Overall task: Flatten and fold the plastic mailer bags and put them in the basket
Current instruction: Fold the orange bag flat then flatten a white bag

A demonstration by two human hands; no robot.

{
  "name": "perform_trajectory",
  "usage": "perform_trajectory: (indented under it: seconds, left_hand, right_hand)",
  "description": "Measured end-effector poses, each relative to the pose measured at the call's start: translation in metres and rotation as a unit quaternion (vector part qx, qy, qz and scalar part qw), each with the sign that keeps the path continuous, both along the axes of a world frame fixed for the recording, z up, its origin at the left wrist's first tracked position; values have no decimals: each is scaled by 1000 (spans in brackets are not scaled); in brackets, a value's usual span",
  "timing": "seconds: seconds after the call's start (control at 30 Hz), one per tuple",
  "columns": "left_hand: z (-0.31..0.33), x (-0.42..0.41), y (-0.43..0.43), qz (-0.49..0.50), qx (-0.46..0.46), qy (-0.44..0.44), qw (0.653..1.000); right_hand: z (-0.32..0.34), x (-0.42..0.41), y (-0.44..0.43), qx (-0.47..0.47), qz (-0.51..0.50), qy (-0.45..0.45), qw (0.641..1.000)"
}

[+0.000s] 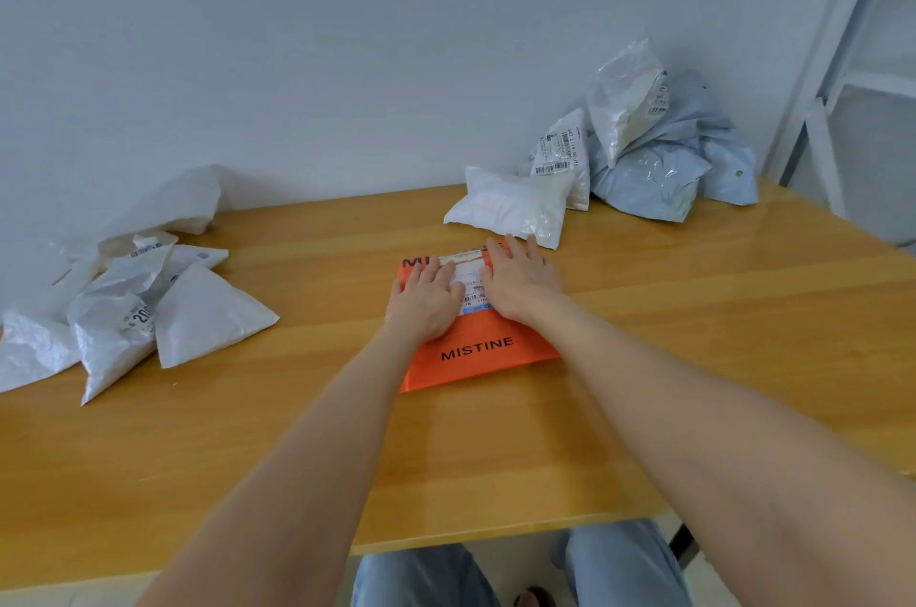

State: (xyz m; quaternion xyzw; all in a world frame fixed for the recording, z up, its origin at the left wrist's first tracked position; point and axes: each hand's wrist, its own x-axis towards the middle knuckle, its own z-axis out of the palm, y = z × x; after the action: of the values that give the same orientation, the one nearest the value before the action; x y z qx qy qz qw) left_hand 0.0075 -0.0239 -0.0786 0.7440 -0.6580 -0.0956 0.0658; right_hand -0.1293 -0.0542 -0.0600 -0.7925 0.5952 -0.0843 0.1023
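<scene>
Tabletop (694,333) of glossy yellow wood fills the lower frame, its far edge against a plain pale wall (347,36). White shelving frame (842,61) stands at 2 o'clock, beyond the table's right corner.

Heap of crumpled white mailer bags (114,309) occupies the 9 o'clock position, several bearing printed labels; one triangular white bag (208,314) sits at its near right edge. A second group lies at 1 o'clock against the wall: a bunched pale blue bag (669,170), a silvery white bag (624,100) propped upright on it, a small labelled bag (560,155) leaning beside these, and a flat white bag (510,205) nearest the centre.

Orange mailer bag (476,358), printed "MISTINE" in black, lies flat at the centre of the table, well apart from the left heap, its far edge just short of the flat white bag. A white shipping label (471,284) with barcodes covers its far half.

Both hands rest palm-down on that far half, at 12 o'clock on the bag. Left hand (426,299) is flat, fingers extended and together, pressing the bag's left side. Right hand (520,279) is likewise flat and spread, pressing the right side. Neither hand is closed around anything; the bag lies beneath the palms, not gripped. The label shows in the gap between them.

No basket is in view.
</scene>
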Motion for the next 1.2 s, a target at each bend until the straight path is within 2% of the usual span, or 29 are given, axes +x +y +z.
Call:
perform_trajectory:
  seconds: [0.43,0.87,1.0,1.13,1.2]
  left_hand:
    - [1,-2,0,6,0,1,1000]
    - [-1,-2,1,4,-7,2,1000]
    - [-3,-3,3,13,-34,17,999]
    - [0,-7,16,66,-132,13,989]
    - [4,-7,22,71,-138,10,988]
  right_hand:
    - [-10,12,-11,86,38,28,995]
    - [-15,13,-12,80,33,33,996]
    - [-17,13,-10,67,28,29,997]
    - [-11,14,-2,70,2,25,997]
    - [-5,12,5,55,-13,15,998]
